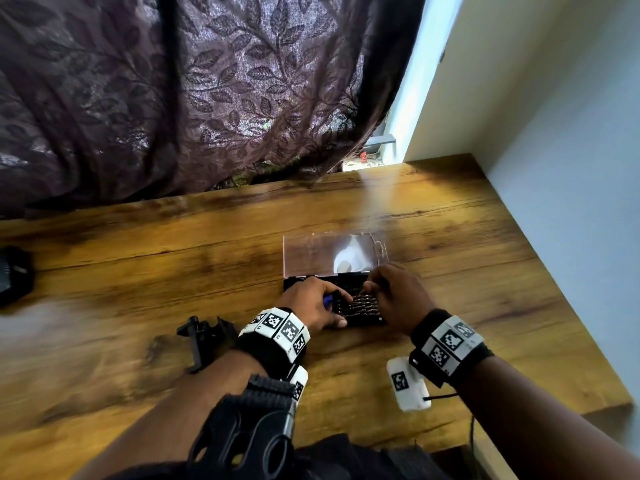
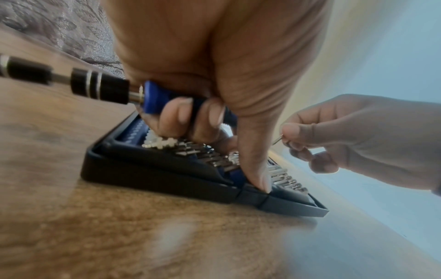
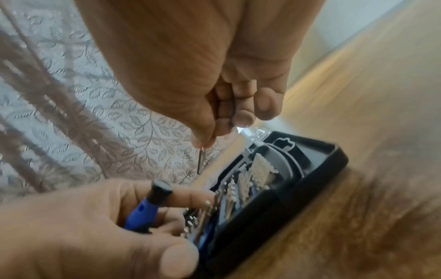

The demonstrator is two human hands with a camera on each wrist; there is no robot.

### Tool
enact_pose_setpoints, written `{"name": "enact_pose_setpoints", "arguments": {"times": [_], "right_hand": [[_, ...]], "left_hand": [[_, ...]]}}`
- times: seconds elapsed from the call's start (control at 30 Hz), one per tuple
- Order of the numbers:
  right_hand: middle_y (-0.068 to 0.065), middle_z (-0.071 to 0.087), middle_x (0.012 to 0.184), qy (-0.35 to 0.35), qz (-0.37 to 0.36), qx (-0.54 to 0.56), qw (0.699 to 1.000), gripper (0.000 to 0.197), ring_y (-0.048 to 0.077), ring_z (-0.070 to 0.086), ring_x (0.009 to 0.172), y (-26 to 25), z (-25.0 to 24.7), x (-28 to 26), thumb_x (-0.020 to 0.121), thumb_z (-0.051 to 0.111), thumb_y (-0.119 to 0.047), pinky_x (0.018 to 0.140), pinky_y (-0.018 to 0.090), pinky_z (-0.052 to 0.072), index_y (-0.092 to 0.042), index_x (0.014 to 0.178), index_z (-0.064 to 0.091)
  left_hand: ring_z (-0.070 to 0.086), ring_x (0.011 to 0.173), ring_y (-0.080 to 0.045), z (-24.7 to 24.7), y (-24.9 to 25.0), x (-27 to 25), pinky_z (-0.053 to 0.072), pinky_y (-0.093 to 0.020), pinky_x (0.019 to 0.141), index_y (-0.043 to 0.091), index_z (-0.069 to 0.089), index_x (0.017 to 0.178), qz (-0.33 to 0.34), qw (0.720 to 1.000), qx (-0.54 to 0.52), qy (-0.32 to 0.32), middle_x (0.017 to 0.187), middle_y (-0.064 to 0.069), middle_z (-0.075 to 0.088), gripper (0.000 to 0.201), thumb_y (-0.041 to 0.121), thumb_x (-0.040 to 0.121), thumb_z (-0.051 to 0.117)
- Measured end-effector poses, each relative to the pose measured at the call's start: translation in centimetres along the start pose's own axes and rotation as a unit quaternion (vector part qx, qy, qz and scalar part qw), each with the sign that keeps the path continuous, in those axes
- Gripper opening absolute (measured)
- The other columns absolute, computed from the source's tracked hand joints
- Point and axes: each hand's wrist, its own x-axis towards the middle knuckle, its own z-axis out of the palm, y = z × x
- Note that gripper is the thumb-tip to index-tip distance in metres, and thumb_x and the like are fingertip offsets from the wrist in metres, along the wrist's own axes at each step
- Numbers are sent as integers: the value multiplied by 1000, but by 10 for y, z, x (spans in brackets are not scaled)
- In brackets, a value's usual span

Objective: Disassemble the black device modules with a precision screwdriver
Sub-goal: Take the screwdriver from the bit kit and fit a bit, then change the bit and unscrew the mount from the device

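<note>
A black bit case (image 1: 360,308) lies on the wooden table (image 1: 173,254) with its clear lid (image 1: 311,251) standing open behind it. My left hand (image 1: 320,301) grips the blue and black precision screwdriver (image 2: 102,88), and its thumb presses the case's front edge (image 2: 253,196). Just above the rows of bits, my right hand (image 3: 210,139) pinches a thin metal bit (image 3: 200,162) between thumb and forefinger. The black device modules (image 1: 204,337) lie on the table left of my left wrist, and neither hand touches them.
Along the table's far edge hangs a dark leaf-patterned curtain (image 1: 173,98). A pale wall (image 1: 571,168) borders the table on the right. Another black object (image 1: 14,271) sits at the far left edge. Bare wood stretches between it and the case.
</note>
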Motion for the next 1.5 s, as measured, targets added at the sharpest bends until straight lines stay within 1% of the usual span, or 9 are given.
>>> {"name": "enact_pose_setpoints", "arguments": {"times": [0.23, 0.4, 0.53, 0.67, 0.87, 0.97, 1.13, 1.27, 1.5], "right_hand": [[-5, 67, 77, 80, 15, 86, 993, 13, 8, 62, 72, 3, -34, -12, 97, 66, -28, 58, 8, 39, -24, 85, 65], [-3, 66, 66, 102, 29, 231, 967, 18, 12, 57, 58, -5, -43, -17, 97, 65, -35, 60, 28, 45, -25, 83, 68], [6, 67, 71, 75, 19, 381, 921, 25, 27, 57, 66, -28, -50, -16, 96, 66, -39, 62, 42, 45, -18, 85, 70], [10, 69, 81, 41, -5, 466, 884, 20, 29, 62, 76, -53, -51, -17, 93, 64, -34, 59, 34, 46, -18, 83, 72], [22, 74, 96, -19, -37, 518, 854, 43, 37, 71, 92, -102, -38, -11, 77, 81, -52, 71, 37, 54, -13, 93, 75], [28, 73, 99, -37, -47, 573, 818, 47, 39, 72, 93, -140, -32, -6, 75, 85, -45, 72, 34, 59, -5, 96, 72], [32, 71, 106, -90, -16, 640, 763, 24, 44, 71, 101, -213, -21, -4, 91, 58, -17, 77, 40, 63, 5, 100, 59], [30, 72, 104, -90, 0, 653, 752, 29, 41, 73, 99, -262, 0, -10, 90, 58, -18, 73, 37, 63, 8, 103, 60], [34, 70, 107, -62, 21, 655, 753, 32, 43, 72, 101, -306, 40, -17, 90, 61, -18, 78, 37, 64, 7, 108, 58]], "left_hand": [[58, 66, 4, -9, -7, -6, 43, -15, 69, 39, 74, 115, 73, 995, -56, -25, 70, 17, 64, 44, 32, 75, 90], [59, 67, 0, -43, 8, -27, 45, -15, 65, 26, 74, 117, 113, 969, -215, 35, 82, 14, 69, 24, 33, 94, 72], [56, 70, -12, -96, 15, -48, 44, -30, 63, 19, 77, 101, 109, 849, -502, 127, 86, 0, 66, 39, 49, 99, 52], [44, 61, -9, -136, -4, -73, 35, -22, 51, 14, 73, 102, 70, 809, -531, 241, 84, -1, 58, 50, 55, 101, 43], [65, 66, -11, -152, -43, -130, 60, -22, 63, 5, 66, 101, 27, 675, -696, 245, 86, -8, 70, 36, 38, 88, 60], [72, 72, -13, -156, -56, -153, 61, -22, 66, 2, 64, 102, 36, 633, -739, 228, 86, -13, 72, 30, 29, 89, 62], [75, 74, -14, -173, -81, -178, 60, -19, 63, -5, 64, 105, 46, 609, -762, 212, 89, -19, 74, 29, 21, 95, 57], [74, 68, -14, -187, -106, -194, 60, -19, 61, 1, 76, 83, 48, 612, -764, 199, 86, -19, 74, 26, 21, 87, 59], [71, 64, -11, -192, -145, -210, 58, -16, 59, 3, 70, 94, 31, 621, -764, 171, 82, -13, 73, 21, 21, 86, 61]]}}
